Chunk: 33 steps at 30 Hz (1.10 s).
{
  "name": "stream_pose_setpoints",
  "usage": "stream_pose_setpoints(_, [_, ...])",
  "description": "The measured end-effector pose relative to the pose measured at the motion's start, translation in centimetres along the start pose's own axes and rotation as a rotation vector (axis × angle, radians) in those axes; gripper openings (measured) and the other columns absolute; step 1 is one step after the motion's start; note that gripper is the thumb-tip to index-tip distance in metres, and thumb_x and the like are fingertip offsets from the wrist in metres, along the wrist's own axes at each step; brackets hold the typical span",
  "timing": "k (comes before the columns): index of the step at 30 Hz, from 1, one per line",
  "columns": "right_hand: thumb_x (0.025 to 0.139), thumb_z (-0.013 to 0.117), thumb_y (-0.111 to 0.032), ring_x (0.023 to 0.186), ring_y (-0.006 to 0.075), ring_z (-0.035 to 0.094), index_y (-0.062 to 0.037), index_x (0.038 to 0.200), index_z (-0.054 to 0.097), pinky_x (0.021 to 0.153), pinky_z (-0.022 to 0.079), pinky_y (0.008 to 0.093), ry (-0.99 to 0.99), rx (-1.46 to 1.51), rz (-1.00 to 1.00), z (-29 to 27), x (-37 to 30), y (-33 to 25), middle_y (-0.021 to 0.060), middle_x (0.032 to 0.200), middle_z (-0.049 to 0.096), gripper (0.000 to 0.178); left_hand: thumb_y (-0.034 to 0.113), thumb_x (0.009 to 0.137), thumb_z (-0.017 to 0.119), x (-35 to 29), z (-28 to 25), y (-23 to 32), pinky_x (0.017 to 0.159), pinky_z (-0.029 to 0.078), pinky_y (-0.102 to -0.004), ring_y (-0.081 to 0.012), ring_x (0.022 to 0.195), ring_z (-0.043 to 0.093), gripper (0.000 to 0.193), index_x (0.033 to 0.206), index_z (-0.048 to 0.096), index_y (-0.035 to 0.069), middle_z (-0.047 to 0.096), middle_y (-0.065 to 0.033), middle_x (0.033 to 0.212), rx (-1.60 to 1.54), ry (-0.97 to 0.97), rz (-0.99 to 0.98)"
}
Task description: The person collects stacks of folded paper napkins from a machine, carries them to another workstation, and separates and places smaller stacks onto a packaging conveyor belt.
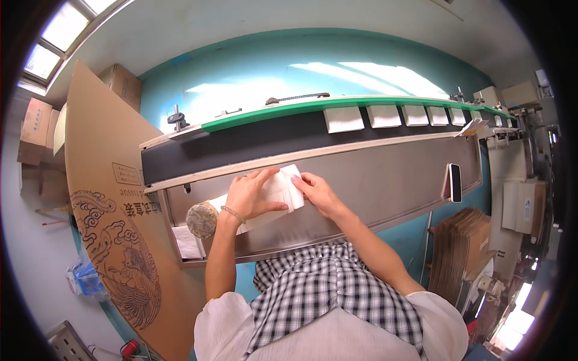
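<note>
A stack of white folded tissues (290, 188) lies slantwise over the metal table (361, 180), between my two hands. My left hand (251, 195) rests over its left part, fingers curved across the far side and thumb reaching along the near side. At the right end, my right hand (318, 192) grips the stack with its thumb on the upper face; some of its fingers are hidden. More white tissue shows beneath and beside my left wrist. Close to that wrist stands a round weight-like object (202, 219) with a mottled grey-brown top.
Beyond the table runs a black conveyor belt (241, 146) with a green guide rail, carrying several white tissue packs (344, 120). A phone (455, 183) lies at the table's right. A large printed cardboard sheet (102, 156) rises on the left; flattened cartons (460, 246) stand at right.
</note>
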State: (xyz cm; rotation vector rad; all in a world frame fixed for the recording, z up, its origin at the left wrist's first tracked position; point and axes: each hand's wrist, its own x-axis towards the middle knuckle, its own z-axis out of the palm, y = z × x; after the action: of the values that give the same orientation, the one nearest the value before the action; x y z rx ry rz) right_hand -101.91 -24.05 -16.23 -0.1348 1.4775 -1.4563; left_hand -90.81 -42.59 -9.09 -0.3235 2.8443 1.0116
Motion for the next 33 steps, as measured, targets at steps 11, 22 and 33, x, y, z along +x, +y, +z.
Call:
stream_pose_setpoints(11, [0.099,0.062,-0.027,0.085,0.0148,0.065,-0.0016,0.116,0.057,0.072,0.054,0.0266,0.146,0.021,-0.137,-1.5,2.1,-1.9,0.0095,0.103,0.066,0.032,0.056,0.062,0.085,-0.1,0.5,-0.6,0.095,0.043,-0.0445,-0.0296,0.108,0.064,0.078,0.123,0.057,0.017,0.067,-0.0101,0.115,-0.018,-0.043,-0.043])
stream_pose_setpoints(22, [0.093,0.068,-0.025,0.093,0.0131,0.063,0.0016,0.121,0.06,0.081,0.052,0.0293,-0.044,-0.207,-0.154,0.2,-0.6,0.8,0.008,0.105,0.068,0.04,0.051,0.064,0.085,-1.4,-0.5,-1.3,0.097,0.041,-0.0435,-0.0278,0.114,0.06,0.077,0.127,0.057,0.016,0.065,-0.0077,0.12,-0.035,-0.014,0.001])
stream_pose_setpoints(33, [0.096,0.066,-0.035,0.089,0.0149,0.064,-0.0002,0.122,0.057,0.079,0.053,0.0292,-0.017,-0.35,-0.297,2.2,1.2,1.0,0.0089,0.104,0.067,0.045,0.05,0.064,0.086,-1.1,-0.6,-1.3,0.098,0.04,-0.0437,-0.0273,0.115,0.06,0.078,0.128,0.056,0.017,0.065,-0.0085,0.121,-0.067,-0.053,-0.05])
